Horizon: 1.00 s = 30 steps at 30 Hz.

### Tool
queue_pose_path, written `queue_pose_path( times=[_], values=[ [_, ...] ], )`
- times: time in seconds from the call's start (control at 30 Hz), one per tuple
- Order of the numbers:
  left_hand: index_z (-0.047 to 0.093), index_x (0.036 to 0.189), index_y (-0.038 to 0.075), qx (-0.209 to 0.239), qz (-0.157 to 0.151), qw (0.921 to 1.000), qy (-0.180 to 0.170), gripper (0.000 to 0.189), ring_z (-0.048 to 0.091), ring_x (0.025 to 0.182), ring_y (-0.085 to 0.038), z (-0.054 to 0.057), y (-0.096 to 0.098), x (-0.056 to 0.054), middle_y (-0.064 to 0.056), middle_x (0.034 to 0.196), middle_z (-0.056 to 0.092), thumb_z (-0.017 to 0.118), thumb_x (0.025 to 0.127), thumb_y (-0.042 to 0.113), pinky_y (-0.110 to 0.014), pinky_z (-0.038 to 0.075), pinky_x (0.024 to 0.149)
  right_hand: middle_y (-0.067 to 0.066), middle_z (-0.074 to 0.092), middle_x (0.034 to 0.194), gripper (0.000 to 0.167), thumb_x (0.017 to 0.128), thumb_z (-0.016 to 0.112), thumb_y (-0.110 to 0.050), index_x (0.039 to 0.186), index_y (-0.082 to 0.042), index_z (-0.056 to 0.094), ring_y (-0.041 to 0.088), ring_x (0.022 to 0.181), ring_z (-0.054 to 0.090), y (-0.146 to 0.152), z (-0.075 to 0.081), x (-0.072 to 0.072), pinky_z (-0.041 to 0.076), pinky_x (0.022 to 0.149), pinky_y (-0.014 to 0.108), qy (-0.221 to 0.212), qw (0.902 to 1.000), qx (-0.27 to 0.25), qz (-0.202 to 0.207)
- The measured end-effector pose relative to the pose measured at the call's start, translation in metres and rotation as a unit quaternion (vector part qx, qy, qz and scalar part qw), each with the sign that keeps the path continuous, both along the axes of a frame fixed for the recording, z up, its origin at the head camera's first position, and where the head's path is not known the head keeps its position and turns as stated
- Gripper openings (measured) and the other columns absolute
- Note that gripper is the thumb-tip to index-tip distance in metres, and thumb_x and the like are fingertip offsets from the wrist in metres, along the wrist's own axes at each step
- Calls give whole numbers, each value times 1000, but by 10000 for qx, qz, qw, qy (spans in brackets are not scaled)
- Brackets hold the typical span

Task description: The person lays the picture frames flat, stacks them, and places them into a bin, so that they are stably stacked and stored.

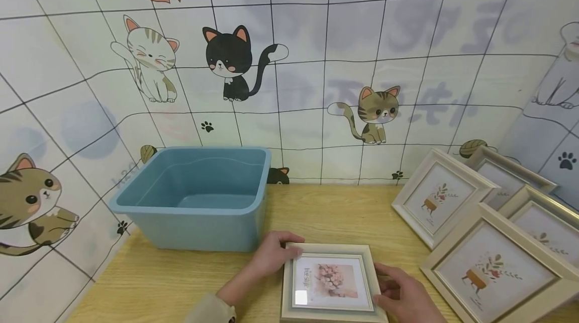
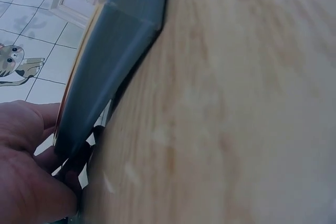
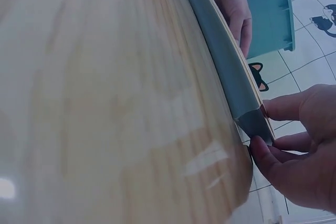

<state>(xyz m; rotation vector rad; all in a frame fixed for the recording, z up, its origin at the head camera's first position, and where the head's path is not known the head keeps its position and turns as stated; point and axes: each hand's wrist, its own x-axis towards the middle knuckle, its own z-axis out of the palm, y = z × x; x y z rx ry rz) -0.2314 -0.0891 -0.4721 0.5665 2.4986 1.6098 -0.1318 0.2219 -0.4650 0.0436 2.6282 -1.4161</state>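
A picture frame (image 1: 333, 279) with a cream and pale green border and a pink flower print lies face up at the table's front. Whether it rests fully on the wood or is slightly raised cannot be told. My left hand (image 1: 275, 253) grips its upper left corner, thumb over the border. At the opposite edge my right hand (image 1: 404, 294) holds the right side between thumb and fingers. In the left wrist view, the frame's blue-grey side (image 2: 107, 61) is between the left hand's (image 2: 26, 166) thumb and fingers. The right hand (image 3: 307, 145) pinches a corner in the right wrist view.
A blue plastic bin (image 1: 190, 227) stands at the back left, close to the left hand. Several framed pictures with plant prints lean at the right, the nearest frame (image 1: 502, 267) beside the right hand. A cat-patterned wall covering (image 1: 298, 87) rises behind the wooden table (image 1: 325, 212).
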Motion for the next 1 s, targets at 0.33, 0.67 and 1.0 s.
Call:
queue_pose_path(
  times=[0.33,0.67,1.0],
  values=[
    [79,105,2,8,422,9991,73,18,56,79,-12,1,4,4,-3,97,74,81,87,7,-26,47,66,8,70,109,64,84,82,-4,139,13,52,21,91,67,4,-2,0,56,75,30,197,9994,-135,262],
    [80,102,4,-373,356,9975,481,17,61,82,-11,3,4,10,-2,98,76,82,86,9,-28,49,69,7,70,109,63,85,81,-3,138,15,53,20,90,66,4,-2,1,56,74,30,85,9993,-144,330],
    [79,103,6,-516,333,9971,452,17,60,82,-11,2,4,6,0,97,75,82,87,11,-28,48,70,18,66,123,53,93,77,-17,136,8,57,28,101,66,16,14,-3,56,78,37,114,9970,25,762]
  ],
)
